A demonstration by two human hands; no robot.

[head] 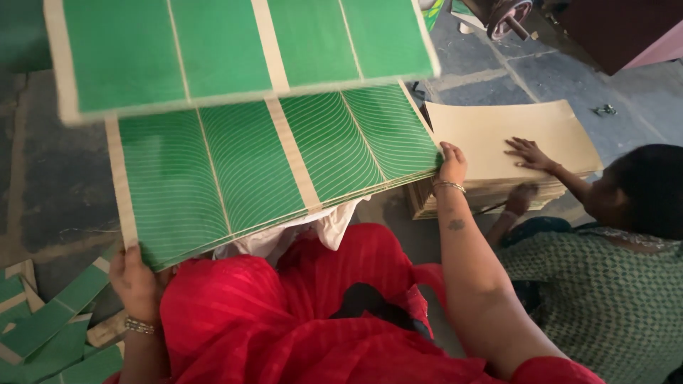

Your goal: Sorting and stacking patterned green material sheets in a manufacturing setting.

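Red cloth (284, 320) over the person's lap fills the near edge of the view, and on it rests a stack of green printed sheets (270, 167) with pale curved lines and tan margins. At the far left, loose green offcuts (50, 323) lie scattered on the floor beside the knee. Next to them the left hand (134, 279) is closed around the stack's near-left corner, fingers tucked under and thumb on the edge. Above the stack, a second green panel (235, 50) is blurred and tilted, and no hand shows on it, so it may be loose; it could drop skew and knock the sheets below out of line. Toward the right, the right hand (452, 165) clamps the stack's right edge, well apart from the left. With only two thin grips so far apart, the middle could sag, and sheets might fan out or slide off the lap. Further right, a co-worker's hand (530, 153) presses flat on a pile of tan boards (498, 142); that pile lies just beside the green stack's corner, so a swing of the sheets could catch it.
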